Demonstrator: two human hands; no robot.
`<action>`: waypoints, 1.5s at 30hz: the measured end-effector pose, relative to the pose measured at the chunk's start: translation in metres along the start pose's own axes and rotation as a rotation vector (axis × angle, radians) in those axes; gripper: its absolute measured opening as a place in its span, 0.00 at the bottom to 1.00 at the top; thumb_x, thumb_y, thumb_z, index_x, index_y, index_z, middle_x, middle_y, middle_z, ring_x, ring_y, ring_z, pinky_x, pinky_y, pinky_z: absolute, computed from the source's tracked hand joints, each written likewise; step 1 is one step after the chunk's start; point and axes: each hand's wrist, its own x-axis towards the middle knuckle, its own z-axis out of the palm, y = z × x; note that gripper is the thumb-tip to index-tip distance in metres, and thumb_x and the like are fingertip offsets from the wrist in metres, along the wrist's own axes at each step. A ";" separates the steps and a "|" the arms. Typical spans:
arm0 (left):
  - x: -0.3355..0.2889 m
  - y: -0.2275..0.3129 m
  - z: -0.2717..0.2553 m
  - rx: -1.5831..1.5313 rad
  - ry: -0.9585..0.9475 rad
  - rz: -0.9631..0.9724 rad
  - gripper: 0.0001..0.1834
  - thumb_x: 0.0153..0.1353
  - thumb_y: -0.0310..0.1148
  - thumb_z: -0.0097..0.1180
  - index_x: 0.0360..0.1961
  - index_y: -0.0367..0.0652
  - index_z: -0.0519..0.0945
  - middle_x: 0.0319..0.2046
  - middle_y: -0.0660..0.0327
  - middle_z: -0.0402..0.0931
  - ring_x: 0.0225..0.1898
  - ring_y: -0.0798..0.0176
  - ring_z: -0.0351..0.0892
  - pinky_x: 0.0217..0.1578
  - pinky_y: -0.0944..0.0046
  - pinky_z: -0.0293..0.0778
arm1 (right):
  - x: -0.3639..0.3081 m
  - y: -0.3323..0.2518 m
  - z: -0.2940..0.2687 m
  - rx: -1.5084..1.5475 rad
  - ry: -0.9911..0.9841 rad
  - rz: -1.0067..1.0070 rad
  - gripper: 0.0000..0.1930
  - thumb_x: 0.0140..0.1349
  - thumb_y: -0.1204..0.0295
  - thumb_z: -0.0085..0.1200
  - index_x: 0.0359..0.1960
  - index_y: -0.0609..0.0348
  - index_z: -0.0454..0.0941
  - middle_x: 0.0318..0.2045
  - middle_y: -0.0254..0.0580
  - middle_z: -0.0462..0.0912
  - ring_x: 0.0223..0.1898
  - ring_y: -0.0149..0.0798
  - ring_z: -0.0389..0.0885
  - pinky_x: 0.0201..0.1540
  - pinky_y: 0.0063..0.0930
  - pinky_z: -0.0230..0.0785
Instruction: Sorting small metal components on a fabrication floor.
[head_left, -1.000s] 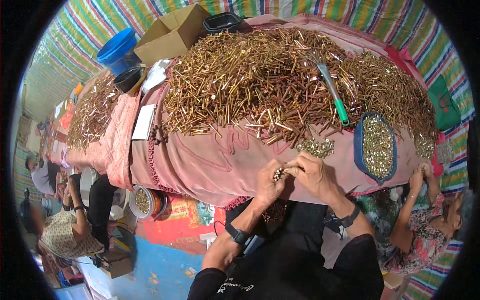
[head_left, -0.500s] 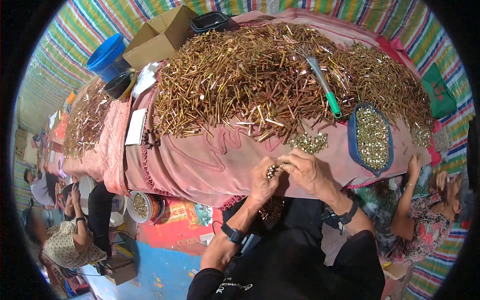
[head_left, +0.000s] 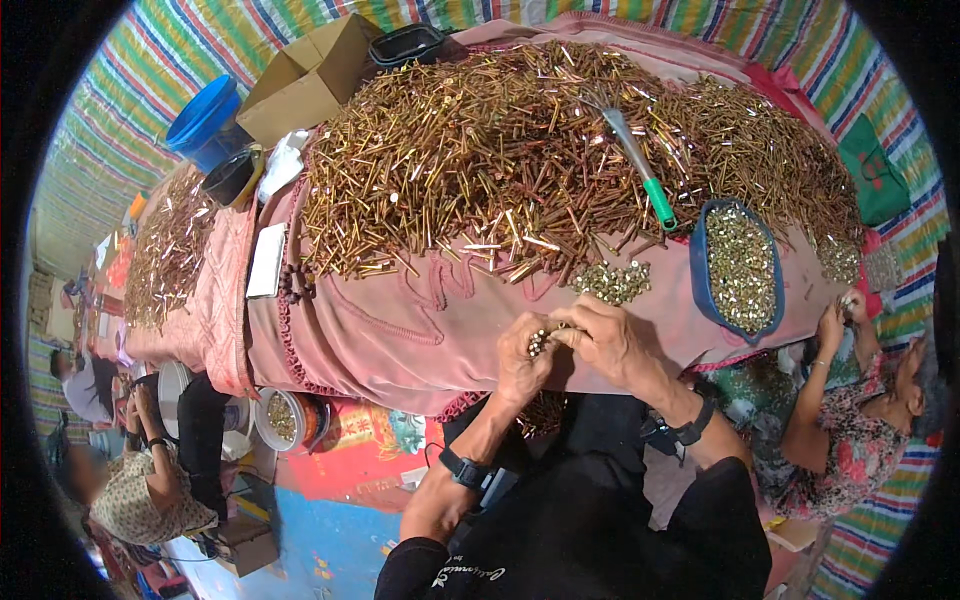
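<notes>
My left hand [head_left: 520,362] is closed round a bundle of bolts [head_left: 538,343], whose shiny ends show between the fingers. Beside it, my right hand [head_left: 606,346] is pinched at the bundle, thumb and fingertips together; whatever sits in the pinch is too small to make out. Just beyond the hands lies a small heap of nuts [head_left: 612,283] on the pink cloth [head_left: 400,335]. Behind that rises a wide pile of loose brass-coloured bolts [head_left: 450,160]. A blue tub [head_left: 701,280] full of nuts stands to the right of my hands.
A green-handled tool [head_left: 640,165] rests on the pile. At the back left are a cardboard box [head_left: 300,90], a blue bucket [head_left: 205,125] and black tubs [head_left: 408,46]. A bucket of nuts [head_left: 290,420] stands below the table. People sit at the left [head_left: 150,490] and right [head_left: 850,440].
My hands stay together at the bundle, with only slight finger movement. The view has shifted a little. At the right, the other person's hands have come together at the cloth's edge.
</notes>
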 end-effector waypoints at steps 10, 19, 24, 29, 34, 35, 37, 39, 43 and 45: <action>0.005 0.005 0.003 -0.004 0.039 0.070 0.06 0.54 0.20 0.61 0.32 0.36 0.76 0.29 0.54 0.78 0.30 0.56 0.80 0.31 0.62 0.73 | 0.004 -0.003 -0.008 0.035 -0.094 0.014 0.09 0.58 0.72 0.66 0.35 0.63 0.82 0.28 0.43 0.80 0.28 0.40 0.81 0.30 0.33 0.72; 0.003 0.008 0.003 -0.007 -0.033 -0.026 0.06 0.57 0.20 0.63 0.35 0.37 0.80 0.32 0.55 0.81 0.35 0.56 0.83 0.35 0.62 0.77 | 0.004 0.018 -0.010 0.146 -0.034 0.230 0.06 0.62 0.73 0.62 0.37 0.63 0.82 0.26 0.38 0.80 0.30 0.29 0.80 0.31 0.26 0.71; -0.003 0.004 0.007 0.052 -0.028 0.070 0.08 0.55 0.17 0.63 0.36 0.37 0.81 0.32 0.55 0.81 0.36 0.55 0.82 0.36 0.61 0.78 | 0.013 0.036 -0.015 -0.043 -0.036 0.236 0.07 0.62 0.72 0.61 0.38 0.64 0.82 0.28 0.41 0.82 0.30 0.33 0.81 0.32 0.28 0.72; -0.007 0.000 0.007 0.113 -0.047 0.087 0.10 0.53 0.17 0.63 0.37 0.37 0.81 0.32 0.55 0.80 0.36 0.54 0.82 0.37 0.60 0.78 | 0.021 0.043 -0.007 -0.181 -0.277 -0.104 0.04 0.58 0.77 0.57 0.34 0.63 0.81 0.26 0.50 0.77 0.30 0.53 0.79 0.32 0.42 0.72; -0.007 0.001 0.008 0.082 -0.030 0.070 0.11 0.52 0.16 0.62 0.38 0.37 0.80 0.32 0.55 0.80 0.35 0.54 0.82 0.35 0.60 0.77 | 0.020 0.053 -0.012 -0.335 -0.455 -0.154 0.07 0.58 0.76 0.57 0.37 0.61 0.75 0.32 0.51 0.73 0.33 0.55 0.77 0.34 0.46 0.69; -0.006 0.002 0.008 0.079 -0.031 0.069 0.11 0.52 0.16 0.62 0.38 0.37 0.80 0.32 0.55 0.80 0.35 0.54 0.82 0.35 0.60 0.77 | 0.017 0.056 -0.012 -0.407 -0.457 -0.225 0.09 0.56 0.77 0.55 0.38 0.58 0.71 0.35 0.51 0.72 0.33 0.54 0.75 0.35 0.46 0.68; -0.003 0.003 0.005 -0.009 0.002 0.077 0.08 0.55 0.17 0.62 0.36 0.37 0.80 0.31 0.56 0.80 0.33 0.54 0.82 0.34 0.61 0.77 | 0.015 0.060 -0.010 -0.436 -0.475 -0.235 0.11 0.56 0.78 0.55 0.40 0.57 0.69 0.36 0.51 0.71 0.33 0.54 0.75 0.36 0.46 0.68; -0.003 0.001 0.006 -0.003 0.021 0.089 0.07 0.55 0.17 0.62 0.35 0.37 0.80 0.31 0.55 0.80 0.33 0.54 0.82 0.34 0.61 0.77 | 0.014 0.060 -0.008 -0.462 -0.493 -0.252 0.13 0.56 0.78 0.54 0.43 0.56 0.67 0.37 0.50 0.70 0.34 0.54 0.74 0.37 0.46 0.67; -0.001 0.005 0.007 0.049 0.022 0.032 0.06 0.56 0.19 0.63 0.34 0.37 0.79 0.30 0.55 0.81 0.33 0.54 0.82 0.35 0.61 0.77 | 0.011 0.054 -0.011 -0.421 -0.373 -0.301 0.09 0.56 0.79 0.54 0.39 0.58 0.71 0.33 0.50 0.72 0.31 0.56 0.75 0.35 0.47 0.69; -0.001 0.007 0.007 0.034 0.028 0.009 0.06 0.57 0.19 0.63 0.34 0.37 0.79 0.30 0.55 0.81 0.33 0.55 0.83 0.35 0.61 0.77 | 0.009 0.052 -0.011 -0.427 -0.385 -0.286 0.09 0.55 0.79 0.55 0.38 0.59 0.73 0.31 0.50 0.73 0.30 0.56 0.76 0.34 0.46 0.70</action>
